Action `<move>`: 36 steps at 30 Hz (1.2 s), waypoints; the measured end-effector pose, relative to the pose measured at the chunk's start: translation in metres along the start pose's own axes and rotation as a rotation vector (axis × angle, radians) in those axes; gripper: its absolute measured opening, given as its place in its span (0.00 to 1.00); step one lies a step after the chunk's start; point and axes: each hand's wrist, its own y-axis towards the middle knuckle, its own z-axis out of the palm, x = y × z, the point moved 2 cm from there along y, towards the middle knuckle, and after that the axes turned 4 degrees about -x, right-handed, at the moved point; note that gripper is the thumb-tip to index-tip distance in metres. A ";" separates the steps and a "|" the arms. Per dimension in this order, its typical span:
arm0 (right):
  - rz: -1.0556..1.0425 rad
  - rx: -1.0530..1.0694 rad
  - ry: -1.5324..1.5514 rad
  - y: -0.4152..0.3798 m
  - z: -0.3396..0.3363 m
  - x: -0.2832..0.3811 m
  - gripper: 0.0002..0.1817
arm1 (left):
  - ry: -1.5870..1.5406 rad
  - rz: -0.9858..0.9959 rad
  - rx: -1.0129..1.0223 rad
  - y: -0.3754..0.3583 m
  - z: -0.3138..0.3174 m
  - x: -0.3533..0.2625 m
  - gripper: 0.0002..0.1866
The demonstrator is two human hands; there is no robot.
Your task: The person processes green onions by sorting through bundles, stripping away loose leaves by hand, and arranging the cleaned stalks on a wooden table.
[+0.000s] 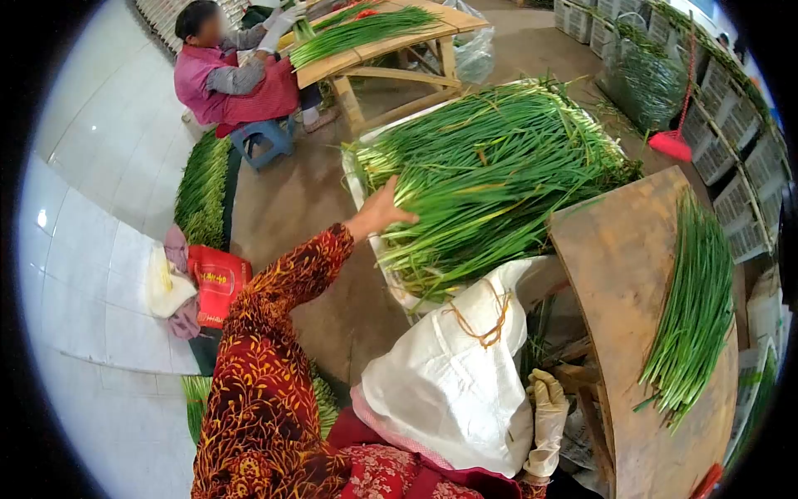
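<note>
My bare left hand (382,209) is at the left side of a big pile of long green stalks (507,158). Its thumb and fingers close round the pale ends of some stalks, which look blurred. The pile lies in a white tray (352,179). My right hand (548,403), in a pale glove, is low beside the white sack (453,374); its fingers are loosely bent, with nothing seen in them. A loop of brown ties (490,334) lies on the sack. To the right, another bunch of green stalks (694,308) rests on a wooden board (619,258).
A person (220,83) sits on a blue stool (264,141) at a wooden table (374,50) bearing stalks. A red bag (218,279) is at the left. Crates (715,154), a filled plastic bag (644,83) and a red broom (672,145) stand at the right.
</note>
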 end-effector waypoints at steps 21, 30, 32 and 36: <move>0.298 0.642 0.667 0.133 0.257 0.126 0.43 | 0.125 0.136 0.012 -0.003 -0.063 -0.086 0.41; 0.305 0.565 0.823 0.148 0.271 0.090 0.21 | 0.137 0.215 -0.218 -0.057 -0.023 -0.101 0.35; 0.241 0.538 0.767 0.137 0.262 0.088 0.21 | 0.096 0.245 -0.231 -0.072 -0.021 -0.104 0.35; 0.196 0.524 0.654 0.103 0.246 0.097 0.21 | 0.124 0.271 -0.251 -0.096 -0.022 -0.107 0.32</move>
